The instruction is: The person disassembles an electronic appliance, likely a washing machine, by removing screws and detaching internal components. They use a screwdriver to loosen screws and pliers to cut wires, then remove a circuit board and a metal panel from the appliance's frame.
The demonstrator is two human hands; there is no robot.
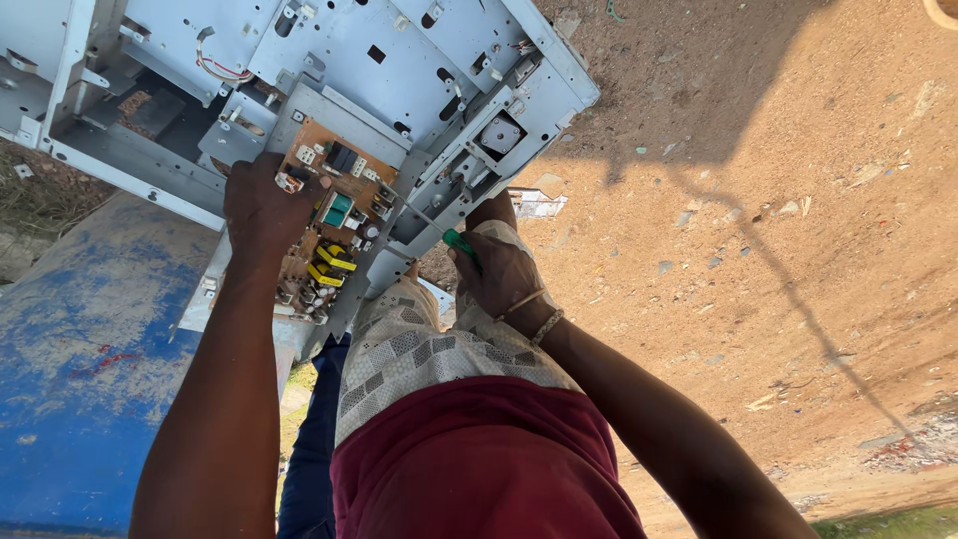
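Note:
A pale grey metal chassis (399,60) of an opened appliance lies across the top of the head view. A brown circuit board (334,215) with yellow and teal parts sits in it. My left hand (261,205) presses on the board's left edge and grips it. My right hand (497,271) is closed round a green-handled screwdriver (457,243), whose thin shaft points up-left to the chassis beside the board. Bracelets ring my right wrist. My knee in patterned cloth (409,344) lies below the board.
A worn blue surface (80,349) lies at the left under the chassis. Bare sandy ground (758,250) with scattered litter fills the right. A small motor (499,133) and red and white wires (222,68) sit in the chassis.

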